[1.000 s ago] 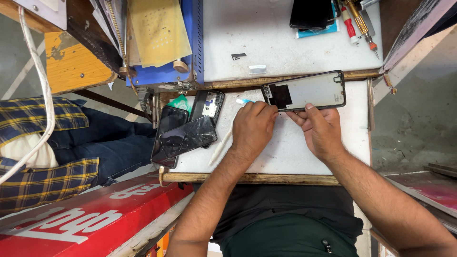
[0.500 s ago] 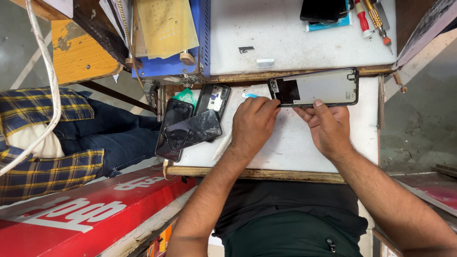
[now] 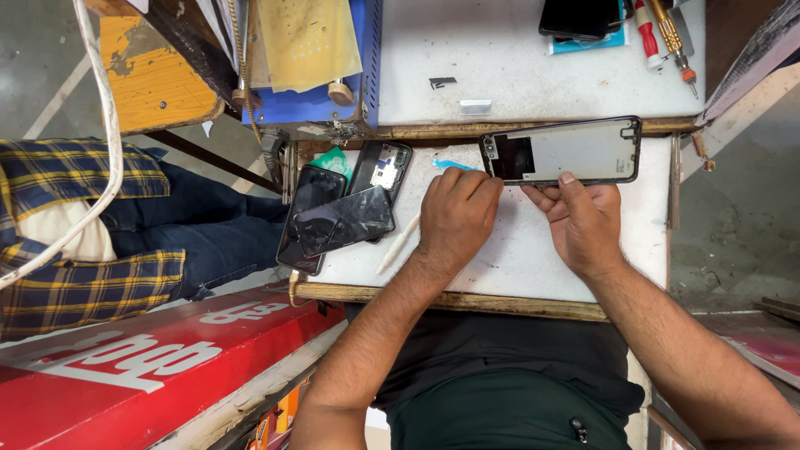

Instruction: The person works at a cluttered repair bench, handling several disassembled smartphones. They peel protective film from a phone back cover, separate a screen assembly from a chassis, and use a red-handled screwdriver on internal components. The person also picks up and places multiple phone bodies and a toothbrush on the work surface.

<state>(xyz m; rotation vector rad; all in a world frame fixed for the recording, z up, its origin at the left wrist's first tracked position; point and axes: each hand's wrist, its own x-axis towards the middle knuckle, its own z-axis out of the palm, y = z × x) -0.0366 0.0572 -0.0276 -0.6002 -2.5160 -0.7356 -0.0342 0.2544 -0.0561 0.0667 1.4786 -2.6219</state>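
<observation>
A black phone frame with a pale inner plate [image 3: 575, 150] lies across the far edge of a small white work board [image 3: 517, 250]. My right hand [image 3: 579, 218] grips its near edge with thumb and fingers. My left hand [image 3: 457, 212] is curled by the frame's left end, knuckles up; what its fingertips hold is hidden. A white plastic pry stick [image 3: 397, 245] lies on the board just left of that hand, and a blue tool tip [image 3: 454, 165] shows above it.
Several dark phone parts and cracked screens [image 3: 337, 218] are stacked at the board's left edge. Behind stands a white bench top [image 3: 542, 75] with screwdrivers [image 3: 667, 33], a dark phone [image 3: 579, 17] and a blue machine [image 3: 312, 104]. A person in a plaid shirt [image 3: 83, 242] sits left.
The view has shifted a little. Both hands and the phone frame stay in about the same place on the board; the right hand keeps its grip.
</observation>
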